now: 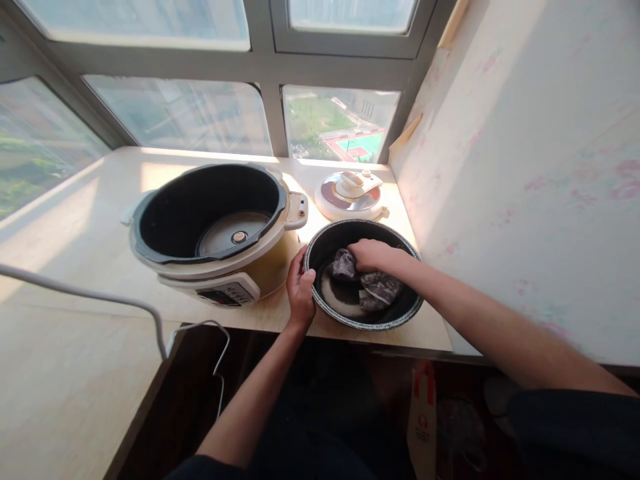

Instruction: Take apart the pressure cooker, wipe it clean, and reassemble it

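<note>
A black inner cooking pot (pixel 367 325) with a worn, pale rim sits near the front edge of the ledge. My left hand (pixel 301 290) grips its left wall, thumb over the rim and fingers outside. Inside the pot, my right hand (pixel 373 256) is closed on a dark grey patterned cloth (pixel 383 288), bunched up against the inner surface. Part of the cloth hangs below the hand, and a pale patch shows on the pot's bottom. To the left stands the open white electric pressure cooker body (pixel 235 283), with a round metal plate visible in its dark cavity.
Behind the pot lies the cooker's lid (pixel 349 195), near the window. A flowered wall (pixel 525 200) borders the right side. A grey cable (pixel 100 296) crosses the left, with a thin white cord (pixel 224 347) hanging below. A paper bag (pixel 423 423) stands beneath the ledge.
</note>
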{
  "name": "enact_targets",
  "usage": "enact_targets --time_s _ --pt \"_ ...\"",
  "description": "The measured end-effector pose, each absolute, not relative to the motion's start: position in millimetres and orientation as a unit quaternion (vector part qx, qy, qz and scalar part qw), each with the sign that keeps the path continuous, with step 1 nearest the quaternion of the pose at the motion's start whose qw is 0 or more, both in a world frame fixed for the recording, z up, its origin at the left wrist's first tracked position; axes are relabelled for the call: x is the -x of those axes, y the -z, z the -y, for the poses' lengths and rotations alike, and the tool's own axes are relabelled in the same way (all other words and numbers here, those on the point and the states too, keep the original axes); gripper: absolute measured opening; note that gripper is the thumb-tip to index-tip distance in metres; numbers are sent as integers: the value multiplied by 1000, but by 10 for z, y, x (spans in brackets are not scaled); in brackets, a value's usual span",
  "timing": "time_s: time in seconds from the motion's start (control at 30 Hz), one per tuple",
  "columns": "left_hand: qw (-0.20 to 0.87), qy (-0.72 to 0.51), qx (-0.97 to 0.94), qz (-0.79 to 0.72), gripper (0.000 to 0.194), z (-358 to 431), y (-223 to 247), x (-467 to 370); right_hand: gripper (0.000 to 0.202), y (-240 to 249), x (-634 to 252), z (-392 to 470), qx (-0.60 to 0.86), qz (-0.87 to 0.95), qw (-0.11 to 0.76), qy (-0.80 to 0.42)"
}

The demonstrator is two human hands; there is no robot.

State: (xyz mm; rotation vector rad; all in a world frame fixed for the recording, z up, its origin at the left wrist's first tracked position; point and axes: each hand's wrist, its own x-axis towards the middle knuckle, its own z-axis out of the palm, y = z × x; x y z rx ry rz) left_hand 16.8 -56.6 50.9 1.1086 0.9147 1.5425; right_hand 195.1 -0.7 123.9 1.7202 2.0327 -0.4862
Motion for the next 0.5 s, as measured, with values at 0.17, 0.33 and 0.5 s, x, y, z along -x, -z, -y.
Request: enact_targets --time_s 0.17,0.33,0.5 --pt "478 -645 -444 -398 47 596 -554 -236 43 -1179 -1840 -30 -628 -737 149 201" --pt "473 -651 -436 -403 46 585 -570 -249 41 -1198 -1549 54 -503 -798 148 296" --pt "478 -653 -429 -401 44 573 -546 -229 39 -1244 -1573 158 -421 -773 262 396"
